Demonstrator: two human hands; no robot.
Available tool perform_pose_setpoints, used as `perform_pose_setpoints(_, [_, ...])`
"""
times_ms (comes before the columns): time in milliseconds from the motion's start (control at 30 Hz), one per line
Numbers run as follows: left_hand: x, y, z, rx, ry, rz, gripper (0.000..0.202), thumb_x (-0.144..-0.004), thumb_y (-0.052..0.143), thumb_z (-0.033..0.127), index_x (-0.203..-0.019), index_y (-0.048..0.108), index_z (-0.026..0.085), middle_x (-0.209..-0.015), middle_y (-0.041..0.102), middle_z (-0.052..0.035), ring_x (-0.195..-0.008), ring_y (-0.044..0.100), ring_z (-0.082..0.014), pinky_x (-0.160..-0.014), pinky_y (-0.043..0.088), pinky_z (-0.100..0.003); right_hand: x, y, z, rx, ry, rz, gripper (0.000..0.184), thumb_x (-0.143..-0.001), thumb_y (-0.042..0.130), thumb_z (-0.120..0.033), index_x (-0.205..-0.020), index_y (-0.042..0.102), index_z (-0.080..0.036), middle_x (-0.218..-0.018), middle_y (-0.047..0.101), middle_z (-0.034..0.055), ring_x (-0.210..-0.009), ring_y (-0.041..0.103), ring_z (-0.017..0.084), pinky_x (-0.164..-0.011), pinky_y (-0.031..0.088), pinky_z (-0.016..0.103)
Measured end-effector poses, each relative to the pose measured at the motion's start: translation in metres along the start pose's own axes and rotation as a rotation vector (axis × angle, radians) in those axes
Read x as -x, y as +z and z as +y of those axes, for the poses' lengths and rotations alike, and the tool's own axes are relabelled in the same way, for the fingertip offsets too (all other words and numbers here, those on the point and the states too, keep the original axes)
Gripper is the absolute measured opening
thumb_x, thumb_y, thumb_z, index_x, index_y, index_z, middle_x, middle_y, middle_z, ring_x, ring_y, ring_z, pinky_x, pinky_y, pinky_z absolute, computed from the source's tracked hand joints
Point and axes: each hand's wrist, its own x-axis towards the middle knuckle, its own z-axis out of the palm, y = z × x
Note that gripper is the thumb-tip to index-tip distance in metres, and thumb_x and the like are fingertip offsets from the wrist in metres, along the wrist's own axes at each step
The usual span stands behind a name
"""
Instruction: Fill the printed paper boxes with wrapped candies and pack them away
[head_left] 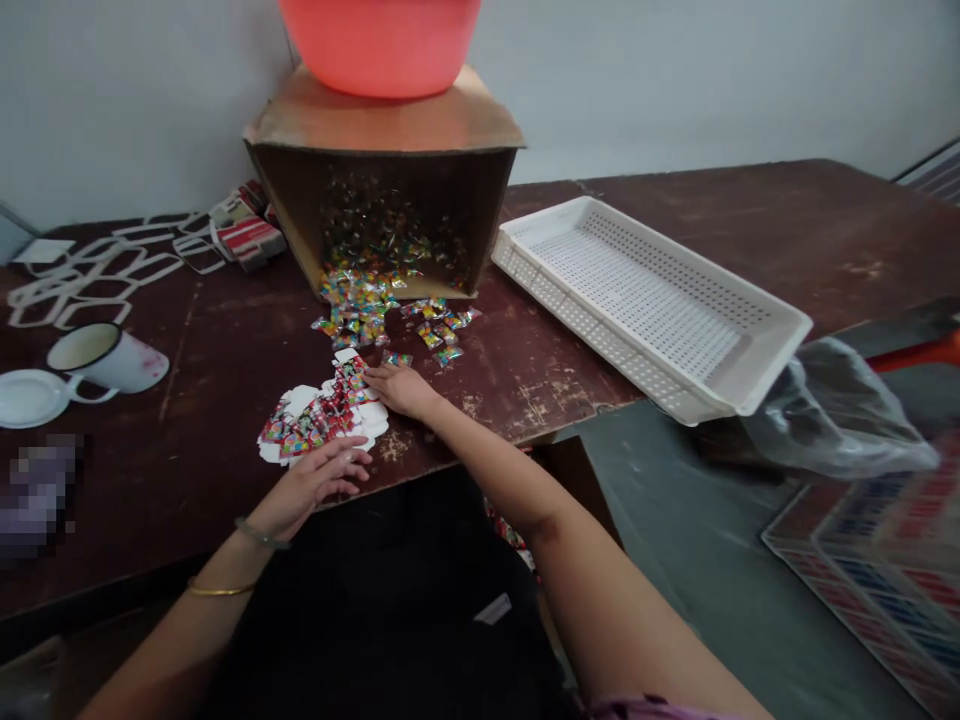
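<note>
A fanned pile of flat printed cartons (311, 418), white with red and multicoloured print, lies near the table's front edge. My right hand (403, 390) rests at the pile's right side, its fingertips touching a carton there; the fingers look stretched out. Close to the pile's front edge is my left hand (330, 470), fingers apart and holding nothing. Beyond the pile, small clear packets of colourful candy (360, 310) spill out of a cardboard box (390, 125) lying on its side. One candy packet (397, 357) sits just past my right fingertips.
A white perforated tray (645, 300) stands right, overhanging the table edge. A red basin (382, 45) rests atop the box. An enamel mug (112, 357), a white lid (31, 398) and paper bands (105, 270) are left. Below right are a plastic bag (840, 410) and printed stacks (892, 540).
</note>
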Motion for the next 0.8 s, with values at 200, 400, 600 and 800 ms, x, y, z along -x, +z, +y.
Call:
perform_pose_setpoints(200, [-0.007,-0.009,-0.015,0.084,-0.023,-0.007,0.032,-0.084,0.068,0.031,-0.112,0.065,0.017,-0.103,0.069,-0.0105,-0.089,0.065,-0.0208,-0.075,0.051,-0.031,0.024,0.010,-0.003,0.028,0.080,0.082,0.047,-0.092,0.049,-0.022,-0.139,0.045,-0.014,-0.143,0.048,0.0122,-0.123,0.045,0.025,-0.100,0.037,0.039])
perform_pose_setpoints(400, [-0.013,-0.005,-0.014,0.024,-0.073,-0.067,0.034,-0.084,0.067,0.032,-0.115,0.064,0.018,-0.104,0.069,-0.0100,-0.089,0.065,-0.0200,-0.076,0.051,-0.030,0.016,-0.004,-0.003,0.163,-0.052,-0.085,0.039,-0.092,0.051,-0.022,-0.128,0.055,-0.011,-0.136,0.055,0.0124,-0.113,0.049,0.028,-0.095,0.039,0.040])
perform_pose_setpoints(600, [-0.006,-0.005,-0.016,0.018,-0.074,-0.055,0.035,-0.083,0.068,0.033,-0.114,0.065,0.019,-0.105,0.070,-0.0094,-0.088,0.065,-0.0198,-0.077,0.052,-0.031,0.025,-0.008,-0.004,0.158,-0.028,-0.087,0.035,-0.092,0.050,-0.021,-0.125,0.056,-0.011,-0.123,0.062,0.0139,-0.108,0.052,0.025,-0.091,0.042,0.035])
perform_pose_setpoints(800, [-0.004,0.000,-0.020,-0.019,-0.094,-0.055,0.034,-0.081,0.070,0.034,-0.112,0.067,0.020,-0.105,0.070,-0.0091,-0.087,0.066,-0.0198,-0.075,0.052,-0.030,0.040,-0.012,-0.012,0.103,0.106,-0.068,0.048,-0.080,0.066,-0.029,-0.123,0.057,-0.011,-0.126,0.055,0.0162,-0.110,0.048,0.030,-0.088,0.045,0.041])
